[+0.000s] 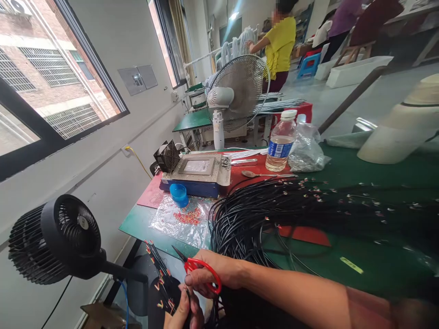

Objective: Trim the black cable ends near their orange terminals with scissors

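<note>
My right hand [224,268] is wrapped around red-handled scissors [216,279], their dark pointed blades angled up and left. Just below, my left hand [180,315] pinches a black cable [187,302] near its end, close to my right fingertips. Left of both hands lies a bunch of black cables [163,274], with red and yellow wire ends showing. A large heap of black cables [236,224] covers the green table [329,262] beyond my right forearm. My palms and the lower part of the held cable are hidden.
Small red and yellow scraps [188,216] lie on a clear plastic sheet [164,217] beside a blue cup [179,195]. Behind are a blue-based heating device [192,183], a bottle [280,144] and a white fan [236,93]. A black fan [73,237] stands left; a person [281,45] works farther back.
</note>
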`<state>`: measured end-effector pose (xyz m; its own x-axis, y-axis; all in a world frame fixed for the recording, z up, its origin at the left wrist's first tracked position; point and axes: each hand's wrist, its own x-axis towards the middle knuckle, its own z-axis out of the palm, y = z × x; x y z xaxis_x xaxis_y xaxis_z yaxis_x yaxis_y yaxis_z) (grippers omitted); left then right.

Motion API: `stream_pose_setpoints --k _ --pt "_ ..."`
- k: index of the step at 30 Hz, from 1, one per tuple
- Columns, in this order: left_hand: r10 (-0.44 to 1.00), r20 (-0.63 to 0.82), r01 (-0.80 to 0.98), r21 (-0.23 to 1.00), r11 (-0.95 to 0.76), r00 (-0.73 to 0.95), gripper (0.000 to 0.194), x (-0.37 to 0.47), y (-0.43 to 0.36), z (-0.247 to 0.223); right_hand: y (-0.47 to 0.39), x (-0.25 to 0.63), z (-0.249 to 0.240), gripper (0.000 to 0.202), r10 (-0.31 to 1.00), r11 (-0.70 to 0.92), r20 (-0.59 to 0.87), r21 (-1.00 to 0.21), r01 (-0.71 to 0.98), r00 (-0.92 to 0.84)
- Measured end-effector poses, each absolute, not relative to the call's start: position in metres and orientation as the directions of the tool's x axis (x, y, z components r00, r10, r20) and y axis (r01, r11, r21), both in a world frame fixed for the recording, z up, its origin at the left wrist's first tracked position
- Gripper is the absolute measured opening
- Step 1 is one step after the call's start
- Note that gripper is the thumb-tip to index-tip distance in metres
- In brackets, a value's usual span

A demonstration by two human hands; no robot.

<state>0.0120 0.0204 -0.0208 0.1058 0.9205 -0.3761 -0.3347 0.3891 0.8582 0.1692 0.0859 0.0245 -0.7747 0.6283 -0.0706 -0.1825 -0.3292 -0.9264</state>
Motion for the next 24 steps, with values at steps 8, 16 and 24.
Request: stream_pose_setpoints --k 8,16,24 --pt "0.96 -0.278 -0.319 0.909 0.269 0.018 0.032 0.021 0.023 -0.006 0.084 0.167 0.031 0.045 0.642 -0.319 -0.052 -0.925 -0.205 -0.765" --pt "0.945 -0.271 -0.283 0.935 0.214 -0.181 0.029 0.027 0.023 0.001 0.079 0.163 0.029 0.045 0.712 -0.272 -0.084 -0.948 -0.165 -0.697" --pt "0.897 -0.369 -0.397 0.882 0.256 -0.242 0.034 0.026 0.023 -0.002 0.075 0.161 0.017 0.04 0.794 0.062 0.068 -0.998 -0.03 -0.604"
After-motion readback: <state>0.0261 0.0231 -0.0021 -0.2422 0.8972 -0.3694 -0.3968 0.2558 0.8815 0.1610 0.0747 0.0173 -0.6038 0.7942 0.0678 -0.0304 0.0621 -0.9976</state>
